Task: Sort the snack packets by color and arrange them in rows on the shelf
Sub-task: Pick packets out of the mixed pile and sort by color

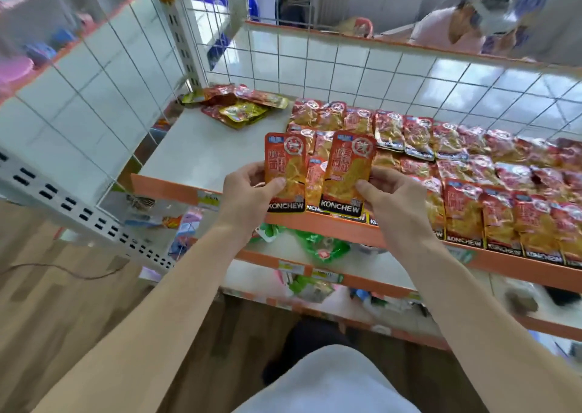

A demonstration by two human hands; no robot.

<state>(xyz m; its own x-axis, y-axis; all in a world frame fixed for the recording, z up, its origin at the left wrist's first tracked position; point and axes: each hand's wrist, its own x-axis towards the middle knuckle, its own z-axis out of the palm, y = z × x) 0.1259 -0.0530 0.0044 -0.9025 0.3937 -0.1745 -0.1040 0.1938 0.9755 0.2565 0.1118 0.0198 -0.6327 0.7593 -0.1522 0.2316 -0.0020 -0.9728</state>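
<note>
Snack packets: my left hand and right hand each pinch one orange one, labels facing me above the shelf front edge, probably to check color and align with the rows on it.

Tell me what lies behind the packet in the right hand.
Behind the right packet, held by the right hand, a third orange packet peeks out at its left edge, and rows of red packets lie on the shelf. The row ends it covers cannot be seen.
</note>
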